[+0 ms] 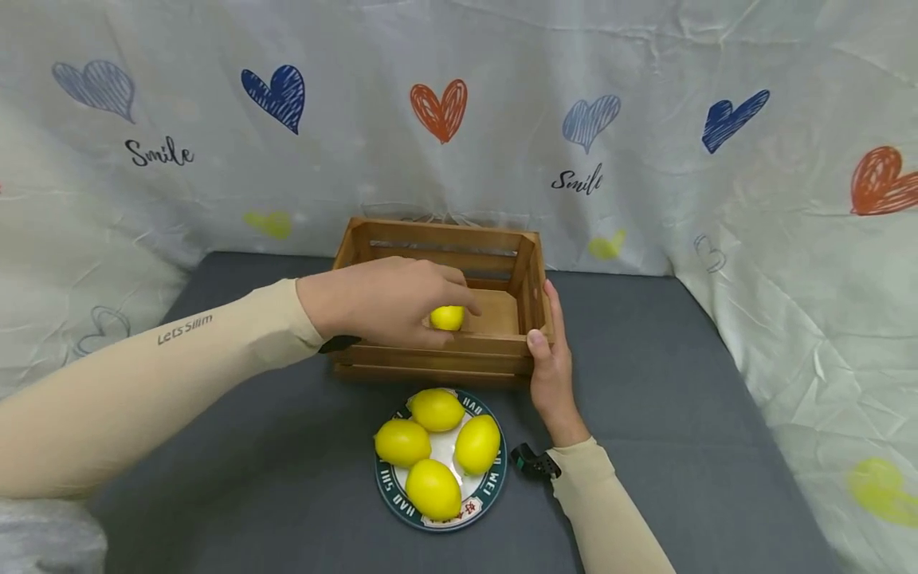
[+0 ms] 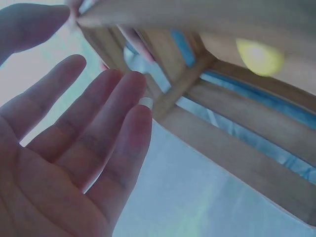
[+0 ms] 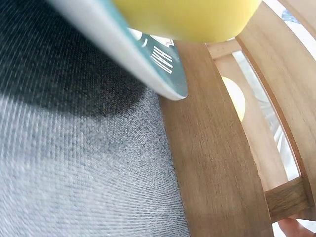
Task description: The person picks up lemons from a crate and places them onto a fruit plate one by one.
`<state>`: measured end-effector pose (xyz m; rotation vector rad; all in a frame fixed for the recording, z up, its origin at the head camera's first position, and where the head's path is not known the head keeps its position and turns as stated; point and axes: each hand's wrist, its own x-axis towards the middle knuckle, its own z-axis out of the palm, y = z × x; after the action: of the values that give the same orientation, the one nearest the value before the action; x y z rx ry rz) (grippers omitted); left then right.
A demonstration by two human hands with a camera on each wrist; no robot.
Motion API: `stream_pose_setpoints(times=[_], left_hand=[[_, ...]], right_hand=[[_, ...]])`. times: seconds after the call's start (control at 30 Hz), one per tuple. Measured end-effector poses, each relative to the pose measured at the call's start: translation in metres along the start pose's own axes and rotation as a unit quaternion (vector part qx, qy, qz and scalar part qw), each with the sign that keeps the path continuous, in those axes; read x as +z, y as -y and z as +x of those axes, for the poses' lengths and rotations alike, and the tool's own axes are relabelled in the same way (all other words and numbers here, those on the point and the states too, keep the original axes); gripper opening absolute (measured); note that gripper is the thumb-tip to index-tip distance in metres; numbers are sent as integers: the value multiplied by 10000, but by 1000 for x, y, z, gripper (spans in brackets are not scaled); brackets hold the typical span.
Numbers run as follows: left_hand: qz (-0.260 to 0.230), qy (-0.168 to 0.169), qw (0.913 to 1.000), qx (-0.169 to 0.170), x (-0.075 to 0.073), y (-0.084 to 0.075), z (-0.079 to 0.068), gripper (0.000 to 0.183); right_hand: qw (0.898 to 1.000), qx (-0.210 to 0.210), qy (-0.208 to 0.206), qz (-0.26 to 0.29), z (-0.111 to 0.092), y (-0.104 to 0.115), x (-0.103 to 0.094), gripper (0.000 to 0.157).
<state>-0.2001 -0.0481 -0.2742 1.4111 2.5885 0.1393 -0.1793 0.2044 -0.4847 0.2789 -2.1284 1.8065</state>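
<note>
A slatted wooden crate [image 1: 430, 351] stands on the grey cloth, with one lemon [image 1: 448, 318] inside it. Over the crate's front rim reaches my left hand [image 1: 402, 299], partly covering that lemon from above. In the left wrist view its fingers [image 2: 89, 143] are extended and loosely spread, and the lemon [image 2: 259, 57] lies apart from them. My right hand [image 1: 552, 375] grips the crate's front right corner, thumb at the front rim and fingers along the outer right side. In the right wrist view, only its fingertips [image 3: 294, 228] show at the bottom edge.
Just in front of the crate, a green-rimmed plate [image 1: 387, 494] carries several lemons [image 1: 433, 489]. Beside it is the right wrist's black band [image 1: 534, 461]. A white curtain [image 1: 495, 183] with printed hearts hangs behind and around the grey-covered table [image 1: 674, 446].
</note>
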Motion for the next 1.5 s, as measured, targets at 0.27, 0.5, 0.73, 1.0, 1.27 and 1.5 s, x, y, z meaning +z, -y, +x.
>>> stream_pose_setpoints(times=[0.27,0.5,0.73,1.0,1.27,1.5], left_hand=[[-164,468,9983,-319,4,39,34,52],[-243,1148,9907,-691,20,66,65,57],[-294,1395,9866,-791,33,81,84,58],[-413,1789,9783,-957,41,89,95,64],[-420,2030,9726,-1054,48,89,103,68],[-424,2260,9687,-934,55,88,108,61]], right_hand=[[10000,-17,-17,-27,-2,-6,0,74],[10000,-15,-29,16,0,-4,-3,74],[10000,9,-55,-13,-1,-1,-3,74],[10000,45,-45,3,0,-1,-1,75],[10000,17,-67,21,-1,-2,-2,75],[10000,-23,-20,-56,0,-3,-3,75]])
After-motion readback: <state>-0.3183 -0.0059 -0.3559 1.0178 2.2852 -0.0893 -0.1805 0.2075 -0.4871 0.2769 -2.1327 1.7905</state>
